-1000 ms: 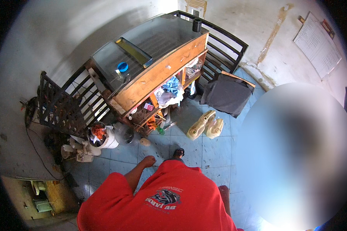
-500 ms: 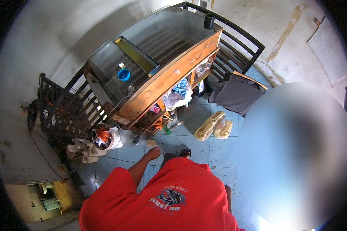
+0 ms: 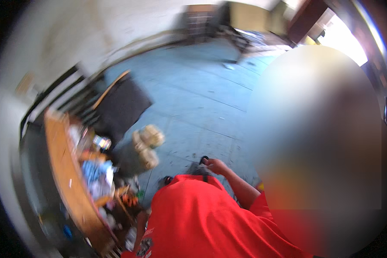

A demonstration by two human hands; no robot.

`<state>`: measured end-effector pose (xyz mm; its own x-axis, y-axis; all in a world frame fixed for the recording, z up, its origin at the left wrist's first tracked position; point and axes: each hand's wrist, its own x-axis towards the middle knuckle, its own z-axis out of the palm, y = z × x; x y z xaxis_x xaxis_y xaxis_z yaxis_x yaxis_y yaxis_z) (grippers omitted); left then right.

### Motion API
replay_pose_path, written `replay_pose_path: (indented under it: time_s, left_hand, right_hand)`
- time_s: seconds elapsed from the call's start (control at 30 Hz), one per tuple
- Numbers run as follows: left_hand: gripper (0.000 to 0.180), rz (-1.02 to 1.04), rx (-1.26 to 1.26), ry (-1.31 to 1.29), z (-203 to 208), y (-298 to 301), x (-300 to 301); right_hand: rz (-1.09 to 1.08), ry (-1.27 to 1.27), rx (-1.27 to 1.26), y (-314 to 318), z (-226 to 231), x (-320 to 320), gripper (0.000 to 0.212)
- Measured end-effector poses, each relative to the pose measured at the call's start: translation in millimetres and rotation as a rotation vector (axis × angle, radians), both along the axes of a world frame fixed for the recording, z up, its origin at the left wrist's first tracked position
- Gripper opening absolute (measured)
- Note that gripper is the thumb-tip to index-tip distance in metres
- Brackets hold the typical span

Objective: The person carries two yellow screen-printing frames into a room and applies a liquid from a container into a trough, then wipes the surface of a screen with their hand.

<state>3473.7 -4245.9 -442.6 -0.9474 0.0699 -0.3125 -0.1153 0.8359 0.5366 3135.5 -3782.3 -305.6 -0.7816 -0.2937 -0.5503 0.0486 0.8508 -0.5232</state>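
Observation:
My right hand [image 3: 215, 166] hangs over the blue tiled floor in front of my red shirt [image 3: 198, 210]. Its fingertips overlap the dark front of one shoe [image 3: 203, 160] in the picture, and motion smears them. I cannot make out anything held in it. My left arm [image 3: 142, 225] hangs beside the shirt, close to the cluttered wooden shelf unit [image 3: 69, 167]. Shirt and blur leave the fingers of that hand unclear. A second dark shoe [image 3: 167, 179] shows past the shirt's edge.
Yellowish plastic jugs [image 3: 148, 146] stand on the floor [image 3: 202, 116] left of centre. Behind them is a chair with a dark cover [image 3: 124, 103]. Blue and white plastic bags [image 3: 96, 174] fill the shelf. A blurred patch [image 3: 327, 150] hides the right side.
The view has swung right, so the bench and jugs sit farther left and more floor shows. My right hand has come into view; my left hand is now lower and less distinct.

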Motion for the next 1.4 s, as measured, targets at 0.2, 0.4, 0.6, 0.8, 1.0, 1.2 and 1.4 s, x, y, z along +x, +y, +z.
replay_pose_path:
  time_s: [0.2,0.4,0.6,0.8,1.0,1.2,1.4]
  left_hand:
    - [0.013,0.379,0.155,-0.535,70,-5,-151]
    - [0.012,0.218,0.22,-0.371,90,70,-318]
    - [0.031,0.335,0.5,-0.501,52,235,-484]
    - [0.032,-0.168,0.394,-0.307,68,414,-588]
    - [0.031,-0.315,0.004,-0.268,64,474,-681]
    - [0.031,-0.497,-0.395,-0.337,15,493,-829]
    - [0.034,-0.507,-0.323,-0.158,12,662,-1086]
  right_hand:
    - [-0.126,0.225,0.017,90,-40,28,0.028]
    - [-0.413,-0.105,0.207,252,-119,101,0.031]
    - [-0.933,-0.295,0.203,368,-67,102,0.03]
    - [-1.128,-0.096,0.108,438,-63,26,0.029]
    - [-1.168,-0.17,-0.09,470,-67,-78,0.031]
    - [-1.196,-0.132,-0.016,556,-90,-161,0.029]
    - [-1.626,-0.05,-0.066,623,-64,-207,0.024]
